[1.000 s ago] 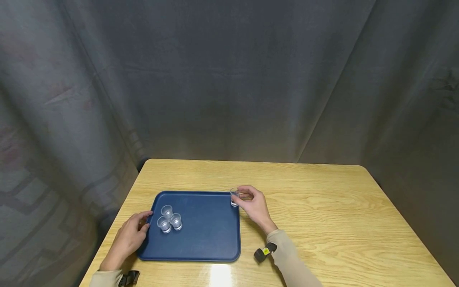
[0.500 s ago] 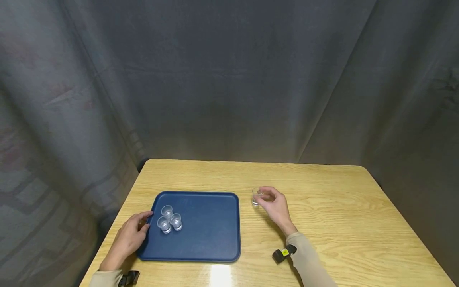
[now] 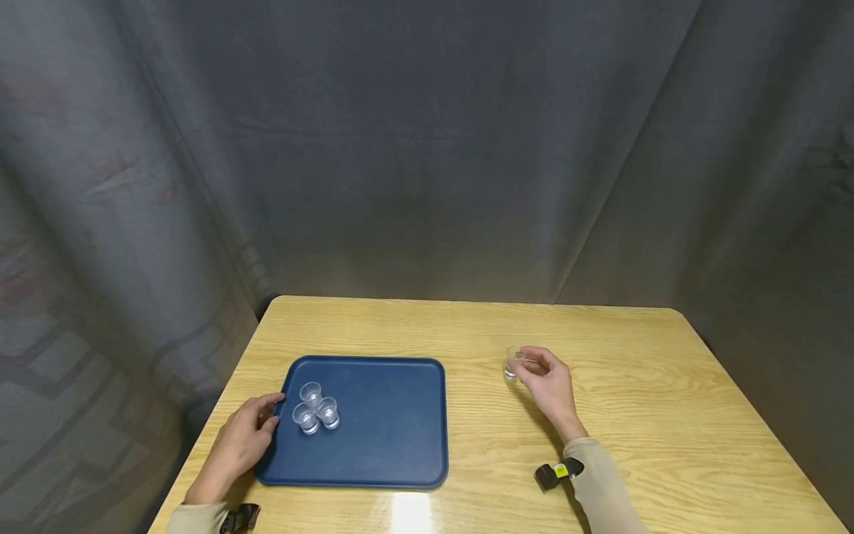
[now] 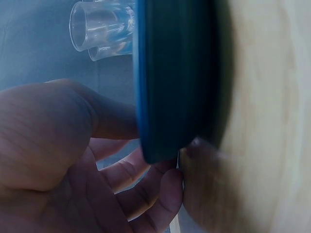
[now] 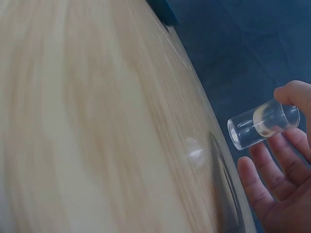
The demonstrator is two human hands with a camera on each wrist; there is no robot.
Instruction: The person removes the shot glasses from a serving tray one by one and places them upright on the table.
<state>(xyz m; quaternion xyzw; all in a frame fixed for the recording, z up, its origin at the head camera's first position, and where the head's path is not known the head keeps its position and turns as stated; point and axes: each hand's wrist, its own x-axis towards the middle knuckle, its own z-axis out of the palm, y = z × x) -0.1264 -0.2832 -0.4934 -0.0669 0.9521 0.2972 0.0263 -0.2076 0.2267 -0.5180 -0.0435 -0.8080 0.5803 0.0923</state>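
Note:
In the head view, my left hand (image 3: 236, 441) holds the left edge of a blue tray (image 3: 387, 463). The left wrist view has the thumb (image 4: 114, 116) against the rim and curled fingers (image 4: 165, 194) by the tray's edge. Three clear shot glasses stand clustered on the tray's left part: a rear one (image 3: 310, 394), a front-left one (image 3: 306, 420) and a right one (image 3: 328, 412). Right of the tray, my right hand (image 3: 548, 386) pinches another clear shot glass (image 3: 511, 373) between thumb and fingers. The right wrist view shows this shot glass (image 5: 265, 124) raised off the table.
The tray lies on a light wood table (image 3: 627, 400), left of its middle. A dark grey curtain (image 3: 427, 163) hangs behind the table and along both sides. Each wrist wears a black strap, the right strap (image 3: 559, 472) with a yellow mark.
My right hand has carried the shot glass from above the tray's far right corner rightward over the bare wood. The left hand, the tray and the three clustered glasses have stayed put.

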